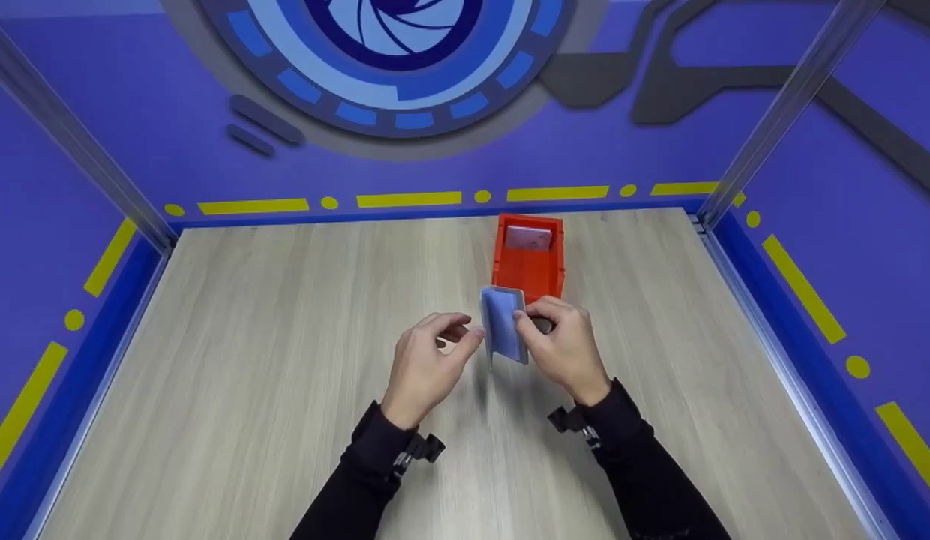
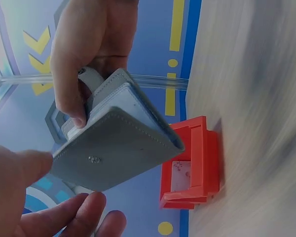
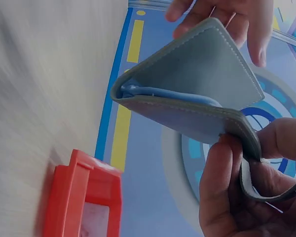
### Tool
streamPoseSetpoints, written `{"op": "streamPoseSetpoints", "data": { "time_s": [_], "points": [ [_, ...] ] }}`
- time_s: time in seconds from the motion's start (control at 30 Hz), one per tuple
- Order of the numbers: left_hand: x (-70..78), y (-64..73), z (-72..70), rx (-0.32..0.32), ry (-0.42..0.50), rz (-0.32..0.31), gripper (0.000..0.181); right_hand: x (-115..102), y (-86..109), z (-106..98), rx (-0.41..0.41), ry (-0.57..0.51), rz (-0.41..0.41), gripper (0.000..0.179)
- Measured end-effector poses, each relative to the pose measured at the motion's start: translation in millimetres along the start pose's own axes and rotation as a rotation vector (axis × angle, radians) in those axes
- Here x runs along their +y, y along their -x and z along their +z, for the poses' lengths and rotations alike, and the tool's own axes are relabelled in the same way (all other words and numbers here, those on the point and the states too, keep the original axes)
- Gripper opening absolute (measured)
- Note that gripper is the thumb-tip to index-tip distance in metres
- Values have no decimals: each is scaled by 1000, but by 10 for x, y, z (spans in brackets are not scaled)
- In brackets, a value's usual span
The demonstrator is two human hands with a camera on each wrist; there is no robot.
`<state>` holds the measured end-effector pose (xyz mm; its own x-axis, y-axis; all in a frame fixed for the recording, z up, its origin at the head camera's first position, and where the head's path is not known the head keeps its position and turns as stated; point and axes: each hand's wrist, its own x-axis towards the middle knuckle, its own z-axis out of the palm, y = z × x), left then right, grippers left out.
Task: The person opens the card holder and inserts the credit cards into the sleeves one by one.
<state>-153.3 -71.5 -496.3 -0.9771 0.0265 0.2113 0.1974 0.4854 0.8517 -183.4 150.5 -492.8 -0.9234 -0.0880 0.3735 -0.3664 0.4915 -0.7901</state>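
Black sleeves (image 1: pixel 360 457) reach in from the near edge of a wood-grain tabletop (image 1: pixel 285 322), a small dark device (image 1: pixel 416 452) strapped at each wrist. Ahead of them, a person's right hand (image 1: pixel 566 349) pinches a grey wallet (image 1: pixel 504 322) by its side edge, thumb on the pale blue inner face. The left hand (image 1: pixel 427 367) faces it, fingers loosely bent and gripping nothing, thumb tip right by the opposite cover; whether it touches cannot be told.

The wallet is held up above the tabletop, between the hands and just on the near side of a red bin, its covers parted like a book's. Light stitching runs along the edges, a small emblem (image 2: pixel 94 159) marks the outer cover, and a strap (image 3: pixel 245 180) curves by the right hand's fingers.

Beyond, the red bin (image 1: pixel 529 274) rests on the tabletop, a pinkish patterned card (image 1: pixel 528 238) at its far end. Farthest back, a blue-violet wall (image 1: pixel 435 176) carries yellow dashes (image 1: pixel 409 200) beneath a large circular graphic (image 1: pixel 405 97).
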Motion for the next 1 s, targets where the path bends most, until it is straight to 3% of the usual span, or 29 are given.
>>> {"op": "streamPoseSetpoints", "data": {
  "time_s": [0.13,0.27,0.8,1.0],
  "points": [
    [1,13,22,-33,-6,3,42,-7,6,-12,-49,-64,34,7],
    [1,9,27,-23,-13,-4,30,15,1,-22,-80,-123,76,7],
    [-10,10,12,4,-37,-5,21,12,9,-17,-103,-151,122,9],
    [-40,-20,-57,43,-36,-10,15,44,-14,-42,-87,-172,193,11]
  ]
}}
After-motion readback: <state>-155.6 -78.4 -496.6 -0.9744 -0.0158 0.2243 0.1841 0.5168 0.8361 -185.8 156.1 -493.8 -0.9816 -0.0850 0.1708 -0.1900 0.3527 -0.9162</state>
